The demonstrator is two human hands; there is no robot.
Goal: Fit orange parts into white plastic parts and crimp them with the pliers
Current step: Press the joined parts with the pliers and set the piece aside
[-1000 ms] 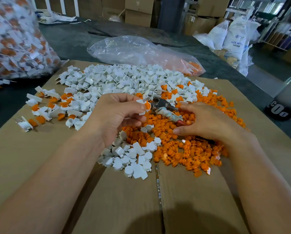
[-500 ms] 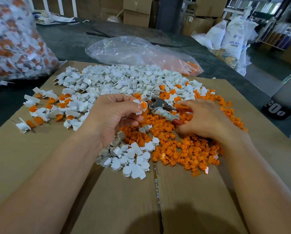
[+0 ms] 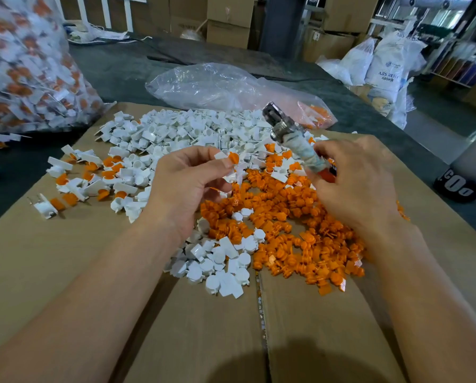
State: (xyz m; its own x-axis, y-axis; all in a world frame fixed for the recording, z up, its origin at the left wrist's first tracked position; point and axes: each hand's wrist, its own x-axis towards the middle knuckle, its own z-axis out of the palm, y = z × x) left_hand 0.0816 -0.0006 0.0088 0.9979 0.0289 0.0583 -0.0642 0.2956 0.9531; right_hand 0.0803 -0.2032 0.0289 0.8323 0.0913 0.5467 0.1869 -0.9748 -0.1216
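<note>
The left hand's (image 3: 187, 186) fingers (image 3: 220, 163) pinch a white plastic part with an orange part (image 3: 233, 157) seated in its end, held above the heap; the other fingers curl loosely beneath. The right hand's (image 3: 361, 183) fingers wrap the cloth-bound handles of the pliers (image 3: 289, 134), whose steel head tilts up and away over the white parts; whether the head is parted I cannot tell.

The step in hand looks like the crimp. To do it well, I judge the orange part should be pushed fully home first; then bring the head down square across the joint, keep the fingertips back from the bite, and squeeze once, firmly.

Below lie the loose orange parts (image 3: 300, 225) and white parts (image 3: 192, 128) on a cardboard sheet (image 3: 65, 258) laid on the dark counter (image 3: 115, 73); fitted pieces (image 3: 87, 183) sit to the left, a clear bag (image 3: 225, 87) beyond.

A second ago the pliers lay low, head pointing toward the held part, the right hand down on the orange heap; now the hand has lifted and the head swung upward, while the left hand's pinch is unchanged.
</note>
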